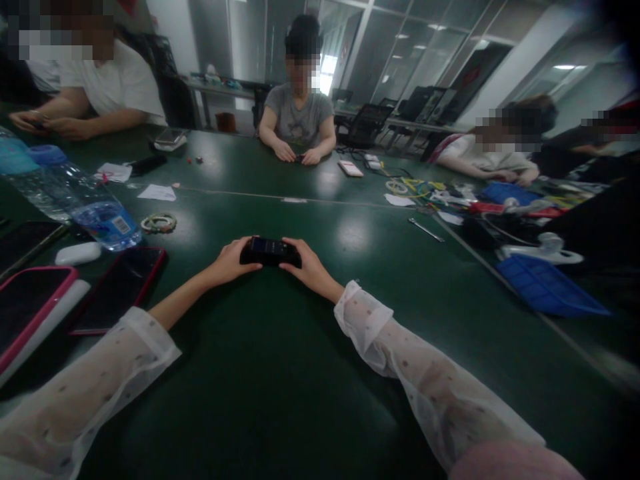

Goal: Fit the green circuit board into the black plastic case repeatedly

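A small black device with a lit screen lies between my hands at the middle of the green table; its exact kind I cannot make out. My left hand grips its left end, thumb along the near edge and fingers behind. On the right end, my right hand holds it the same way. Both hands are closed on the device, and its ends are partly covered by the fingers. A beaded bracelet lies to the left of my left hand. Nearer to my left forearm is a phone with a red edge.
Water bottles stand at the left, near a white case and a pink-edged phone. A wrench and a blue bin are on the right, with tangled cables beyond. Several people sit around the green table.
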`<state>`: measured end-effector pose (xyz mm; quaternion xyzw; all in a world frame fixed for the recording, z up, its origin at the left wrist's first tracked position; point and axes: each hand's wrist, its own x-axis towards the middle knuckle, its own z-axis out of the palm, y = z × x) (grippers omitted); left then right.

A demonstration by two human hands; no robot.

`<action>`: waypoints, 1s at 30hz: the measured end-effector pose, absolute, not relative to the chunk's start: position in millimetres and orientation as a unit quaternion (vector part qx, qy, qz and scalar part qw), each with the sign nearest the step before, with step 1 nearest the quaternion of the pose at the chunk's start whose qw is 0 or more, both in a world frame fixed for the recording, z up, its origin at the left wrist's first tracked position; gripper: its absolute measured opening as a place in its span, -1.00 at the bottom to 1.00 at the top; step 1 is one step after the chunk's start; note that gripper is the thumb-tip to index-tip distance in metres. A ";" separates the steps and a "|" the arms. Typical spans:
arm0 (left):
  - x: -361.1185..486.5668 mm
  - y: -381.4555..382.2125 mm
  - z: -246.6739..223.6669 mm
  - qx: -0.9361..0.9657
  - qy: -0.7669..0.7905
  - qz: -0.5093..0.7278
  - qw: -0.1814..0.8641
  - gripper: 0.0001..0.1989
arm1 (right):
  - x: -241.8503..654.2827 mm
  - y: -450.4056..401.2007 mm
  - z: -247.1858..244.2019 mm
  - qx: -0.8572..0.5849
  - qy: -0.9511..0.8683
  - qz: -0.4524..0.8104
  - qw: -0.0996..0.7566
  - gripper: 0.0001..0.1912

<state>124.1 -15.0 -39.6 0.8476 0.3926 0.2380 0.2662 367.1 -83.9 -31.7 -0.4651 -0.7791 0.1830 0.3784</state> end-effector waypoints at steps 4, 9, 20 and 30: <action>124.5 -14.2 -41.1 0.839 0.399 0.247 0.277 -0.26 | 366.8 -83.5 -31.7 -0.470 -0.772 0.168 0.394 -0.44; 124.8 -12.6 -45.7 0.824 0.382 0.270 0.321 -0.31 | 365.0 -87.1 -27.8 -0.474 -0.741 0.146 0.452 -0.46; 122.3 -17.8 -35.0 0.828 0.368 0.258 0.335 -0.33 | 381.7 -69.4 -50.8 -0.597 -0.593 0.082 0.534 -0.48; 122.7 -16.9 -37.3 0.833 0.372 0.259 0.317 -0.34 | 389.5 -60.7 -63.6 -0.643 -0.569 0.080 0.506 -0.49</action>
